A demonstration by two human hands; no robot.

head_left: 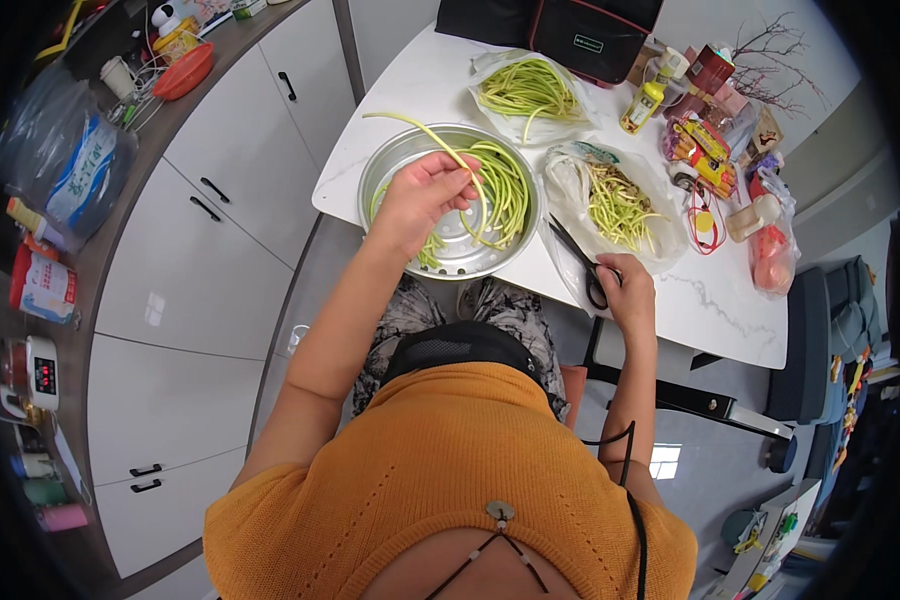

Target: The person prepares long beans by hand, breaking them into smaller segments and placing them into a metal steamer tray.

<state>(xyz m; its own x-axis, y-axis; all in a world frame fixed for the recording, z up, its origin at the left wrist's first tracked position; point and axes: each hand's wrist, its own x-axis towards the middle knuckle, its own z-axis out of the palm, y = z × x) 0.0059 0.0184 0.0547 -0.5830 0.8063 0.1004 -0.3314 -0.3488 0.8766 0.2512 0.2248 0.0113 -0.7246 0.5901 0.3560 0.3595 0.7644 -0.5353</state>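
basin (pixel 390 158) part-filled; bagged stems (pixel 527 90) beyond seemingly remain
left hand (pixel 420 205) pinching stem (pixel 441 141) above, right hand (pixel 627 292) gripping scissors (pixel 584 258) alongside

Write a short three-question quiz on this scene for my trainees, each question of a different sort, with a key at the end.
1. Multiple choice: what does the right hand hold?
a) a peeler
b) scissors
c) a spoon

2. True or false: the left hand is empty.

3. Fill in the blank: in the picture, the round metal basin stands to the ____ of the scissors.

Key
1. b
2. False; it pinches a green stem.
3. left
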